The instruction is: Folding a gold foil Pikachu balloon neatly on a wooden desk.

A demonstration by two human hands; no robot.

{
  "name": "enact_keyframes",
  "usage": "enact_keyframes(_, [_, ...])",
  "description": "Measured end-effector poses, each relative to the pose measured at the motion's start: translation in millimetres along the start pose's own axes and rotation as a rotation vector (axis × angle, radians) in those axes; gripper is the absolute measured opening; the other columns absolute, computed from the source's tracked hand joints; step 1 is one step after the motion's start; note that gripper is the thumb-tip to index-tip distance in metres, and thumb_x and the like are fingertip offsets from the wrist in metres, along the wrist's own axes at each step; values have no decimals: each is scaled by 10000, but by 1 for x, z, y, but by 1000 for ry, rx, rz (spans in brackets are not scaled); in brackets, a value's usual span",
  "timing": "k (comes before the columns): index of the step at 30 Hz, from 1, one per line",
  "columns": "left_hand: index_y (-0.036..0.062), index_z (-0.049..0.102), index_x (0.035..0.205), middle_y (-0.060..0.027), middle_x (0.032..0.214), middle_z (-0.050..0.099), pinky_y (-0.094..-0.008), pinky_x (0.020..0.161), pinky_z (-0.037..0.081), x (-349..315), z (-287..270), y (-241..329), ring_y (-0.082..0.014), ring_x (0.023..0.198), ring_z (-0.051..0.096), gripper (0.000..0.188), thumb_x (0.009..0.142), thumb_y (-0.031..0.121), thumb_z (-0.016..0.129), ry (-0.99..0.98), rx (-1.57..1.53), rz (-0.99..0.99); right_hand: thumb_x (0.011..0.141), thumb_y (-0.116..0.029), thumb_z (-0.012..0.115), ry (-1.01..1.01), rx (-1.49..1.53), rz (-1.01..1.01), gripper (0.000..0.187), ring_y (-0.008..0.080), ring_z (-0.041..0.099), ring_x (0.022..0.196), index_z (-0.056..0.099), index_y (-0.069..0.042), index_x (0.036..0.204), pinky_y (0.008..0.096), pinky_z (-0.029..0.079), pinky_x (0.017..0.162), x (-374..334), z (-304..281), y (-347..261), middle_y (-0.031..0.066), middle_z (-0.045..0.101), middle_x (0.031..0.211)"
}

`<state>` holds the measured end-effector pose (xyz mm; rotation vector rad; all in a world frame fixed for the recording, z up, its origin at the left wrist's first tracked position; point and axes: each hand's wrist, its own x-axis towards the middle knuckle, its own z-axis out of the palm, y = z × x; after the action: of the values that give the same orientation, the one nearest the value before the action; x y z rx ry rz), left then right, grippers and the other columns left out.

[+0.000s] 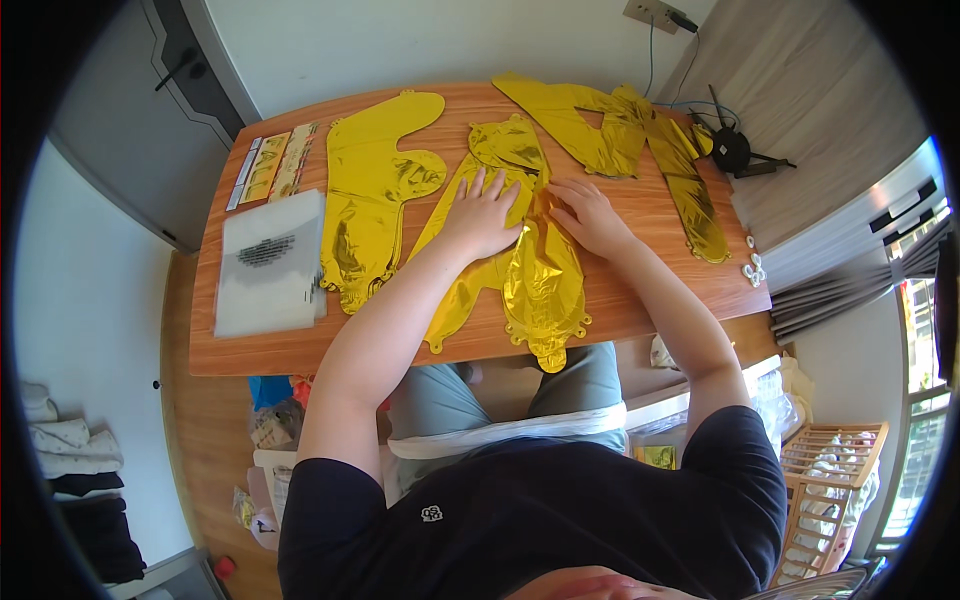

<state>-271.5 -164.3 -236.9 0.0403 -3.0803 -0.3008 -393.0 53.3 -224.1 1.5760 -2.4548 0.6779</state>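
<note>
A deflated gold foil balloon [545, 285] lies in the middle of the wooden table, its lower end reaching to the near edge. My left hand [484, 218] rests flat on its upper part with the fingers spread. On the balloon's right edge, my right hand [590, 215] presses with its fingers stretched toward the left hand; nothing shows in its grip. Another flat gold foil balloon [362, 165], with a curved outline, lies to the left. At the far right a third gold foil balloon [610, 125] is spread out, one arm of it running toward the right edge.
A stack of clear plastic bags [270, 265] lies on the table [400, 352] at the left, near printed cards [270, 168]. A black router [732, 148] with cables and small white rings [754, 270] sit at the right. A wooden crib [825, 480] stands lower right.
</note>
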Motion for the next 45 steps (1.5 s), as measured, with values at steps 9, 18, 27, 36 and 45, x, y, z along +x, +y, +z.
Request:
enact_keyframes(9, [189, 278, 1643, -119, 1722, 198, -519, 1291, 120, -1, -1, 4, -362, 1595, 121, 753, 1013, 516, 530, -25, 14, -11, 993, -344, 634, -67, -35, 96, 487, 345, 496, 1373, 614, -50, 1380, 486, 383, 1143, -1, 3, -11, 144, 578, 1449])
enact_keyframes(18, [212, 280, 1642, -116, 1719, 208, -529, 1284, 142, 2, 0, 0, -364, 1590, 144, 725, 1023, 481, 545, -13, 48, -4, 1008, -425, 605, -116, -118, 147, 630, 361, 415, 1444, 497, -41, 1496, 487, 323, 1192, -3, 13, -18, 162, 466, 1558])
enact_keyframes(27, [226, 275, 1645, -108, 1720, 212, -528, 1286, 136, 1, 2, 1, -355, 1590, 152, 744, 998, 417, 590, 1, 43, -7, 1022, -536, 531, -67, -134, 176, 692, 354, 404, 1457, 493, -31, 1494, 507, 292, 1210, -7, 19, -24, 160, 475, 1557])
enact_keyframes(36, [233, 264, 1647, -104, 1720, 214, -530, 1285, 143, 1, 3, 1, -350, 1589, 158, 730, 1009, 397, 578, -1, 53, -10, 1030, -512, 530, -35, -197, 193, 683, 357, 399, 1458, 458, -40, 1518, 500, 285, 1213, -7, 23, -32, 165, 455, 1573])
enact_keyframes(45, [221, 288, 1640, -114, 1715, 225, -534, 1282, 150, 2, 0, 3, -364, 1587, 159, 731, 1004, 435, 577, -6, 64, -16, 1030, -406, 542, -111, -40, 194, 551, 357, 448, 1421, 490, -96, 1483, 513, 297, 1198, -3, 7, -18, 150, 564, 1468])
